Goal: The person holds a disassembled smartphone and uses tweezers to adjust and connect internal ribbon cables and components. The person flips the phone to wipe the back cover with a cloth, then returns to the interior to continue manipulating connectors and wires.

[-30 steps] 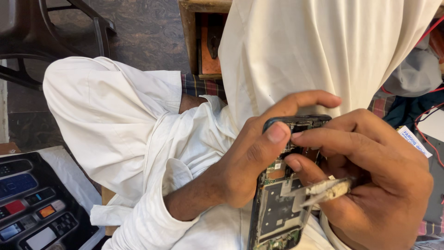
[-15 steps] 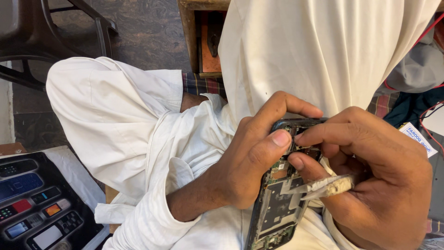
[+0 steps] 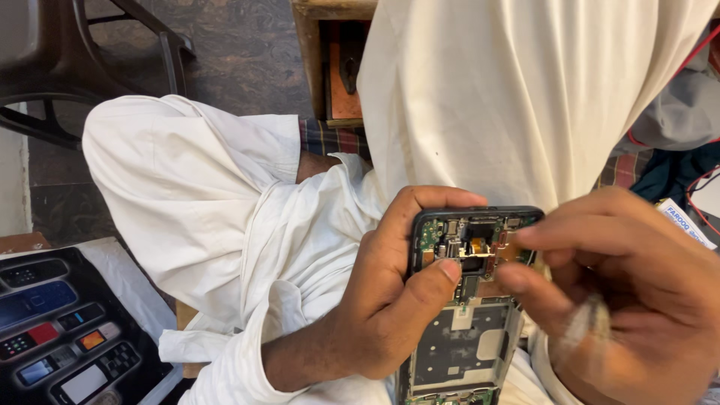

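Our left hand in a closed grip round the opened phone, thumb on its board, our right hand blurred beside it, fingertips at the board, its grip we cannot tell.

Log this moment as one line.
left hand: holds opened phone | right hand: fingertips at phone top, blurred | under: white clothing

right hand motion-blurred at lower right, whatever it grips too smeared to tell, opened phone cut by the bottom edge, left hand covering its left side
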Motion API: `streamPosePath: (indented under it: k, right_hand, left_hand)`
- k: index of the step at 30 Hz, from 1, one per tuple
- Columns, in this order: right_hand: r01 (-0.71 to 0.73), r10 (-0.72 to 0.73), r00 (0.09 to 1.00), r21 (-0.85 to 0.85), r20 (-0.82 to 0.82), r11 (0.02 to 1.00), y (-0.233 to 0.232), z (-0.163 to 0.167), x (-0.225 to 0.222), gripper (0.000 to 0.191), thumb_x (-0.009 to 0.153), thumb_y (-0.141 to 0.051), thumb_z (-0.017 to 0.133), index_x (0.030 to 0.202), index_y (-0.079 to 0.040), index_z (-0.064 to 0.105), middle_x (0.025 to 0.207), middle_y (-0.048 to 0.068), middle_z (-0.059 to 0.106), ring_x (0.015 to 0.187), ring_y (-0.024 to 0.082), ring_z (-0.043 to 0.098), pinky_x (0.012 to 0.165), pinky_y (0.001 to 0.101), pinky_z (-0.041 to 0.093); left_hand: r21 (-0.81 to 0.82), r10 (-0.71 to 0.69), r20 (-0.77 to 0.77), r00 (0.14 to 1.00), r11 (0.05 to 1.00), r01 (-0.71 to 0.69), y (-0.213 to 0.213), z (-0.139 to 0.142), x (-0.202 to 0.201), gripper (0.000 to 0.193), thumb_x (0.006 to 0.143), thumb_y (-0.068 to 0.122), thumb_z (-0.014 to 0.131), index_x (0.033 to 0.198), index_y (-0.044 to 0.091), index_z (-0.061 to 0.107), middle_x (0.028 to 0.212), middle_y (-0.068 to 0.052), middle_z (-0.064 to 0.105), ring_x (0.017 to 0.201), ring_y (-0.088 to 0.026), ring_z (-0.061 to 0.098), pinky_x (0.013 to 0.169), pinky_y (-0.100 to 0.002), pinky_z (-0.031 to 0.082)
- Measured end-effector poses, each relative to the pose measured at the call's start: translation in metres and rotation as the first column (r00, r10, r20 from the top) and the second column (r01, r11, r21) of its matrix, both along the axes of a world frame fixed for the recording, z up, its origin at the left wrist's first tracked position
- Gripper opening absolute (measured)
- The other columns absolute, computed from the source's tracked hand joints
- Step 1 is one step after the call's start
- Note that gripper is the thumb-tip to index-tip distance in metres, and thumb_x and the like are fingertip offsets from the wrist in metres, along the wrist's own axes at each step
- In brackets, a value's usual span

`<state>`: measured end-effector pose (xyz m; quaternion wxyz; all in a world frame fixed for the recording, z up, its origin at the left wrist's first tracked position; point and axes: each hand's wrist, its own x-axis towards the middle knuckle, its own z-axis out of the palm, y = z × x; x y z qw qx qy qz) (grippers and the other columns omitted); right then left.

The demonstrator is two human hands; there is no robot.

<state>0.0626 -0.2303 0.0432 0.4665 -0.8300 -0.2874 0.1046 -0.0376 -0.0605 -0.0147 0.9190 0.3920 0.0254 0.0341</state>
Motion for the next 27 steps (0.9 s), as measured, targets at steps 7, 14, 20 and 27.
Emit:
streamPosePath:
  k: [7, 14, 20, 27]
  right_hand:
    - [-0.092, 0.102, 0.968, -0.054, 0.231, 0.994, -0.018, -0.014, 0.014, 0.031, 0.073, -0.001, 0.086, 0.100, -0.002, 0.071, 0.095, 0.012, 0.061, 0.062, 0.007, 0.053, 0.050, 0.0149, 0.039]
    - [-0.010, 0.013, 0.943, -0.010, 0.332, 1.000, -0.002, -0.016, -0.006, 0.026, 0.075, -0.007, 0.086, 0.095, -0.001, 0.071, 0.108, 0.018, 0.056, 0.082, 0.012, 0.069, 0.070, 0.0231, 0.058]
    - [0.075, -0.017, 0.919, -0.133, 0.395, 0.988, 0.008, -0.006, -0.006, 0.026, 0.072, -0.005, 0.091, 0.091, 0.001, 0.075, 0.114, 0.022, 0.061, 0.065, 0.010, 0.062, 0.059, 0.0232, 0.043]
    - [0.095, -0.040, 0.930, -0.132, 0.367, 0.987, 0.013, -0.003, -0.012, 0.023, 0.075, -0.004, 0.087, 0.093, 0.000, 0.073, 0.121, 0.023, 0.064, 0.054, 0.004, 0.050, 0.053, 0.0215, 0.038]
  left_hand:
    - [0.250, 0.073, 0.059, 0.996, 0.964, -0.085, -0.008, -0.006, -0.002, 0.042, 0.108, 0.008, 0.050, 0.147, -0.007, 0.045, 0.109, -0.008, 0.072, 0.085, -0.001, 0.063, 0.080, -0.020, 0.056]
    - [0.359, 0.111, 0.026, 0.993, 0.926, -0.113, -0.007, 0.001, -0.003, 0.042, 0.105, 0.008, 0.054, 0.145, -0.007, 0.052, 0.096, -0.004, 0.070, 0.074, 0.001, 0.059, 0.069, -0.018, 0.052]
    - [0.368, 0.118, 0.034, 0.992, 0.922, -0.122, -0.007, 0.004, -0.002, 0.042, 0.107, 0.009, 0.054, 0.145, -0.007, 0.052, 0.093, -0.002, 0.071, 0.073, 0.001, 0.060, 0.067, -0.017, 0.052]
    - [0.275, 0.061, 0.026, 0.998, 0.959, -0.066, -0.004, 0.007, -0.003, 0.044, 0.109, 0.010, 0.051, 0.150, -0.005, 0.046, 0.096, -0.002, 0.069, 0.078, 0.000, 0.061, 0.072, -0.018, 0.052]
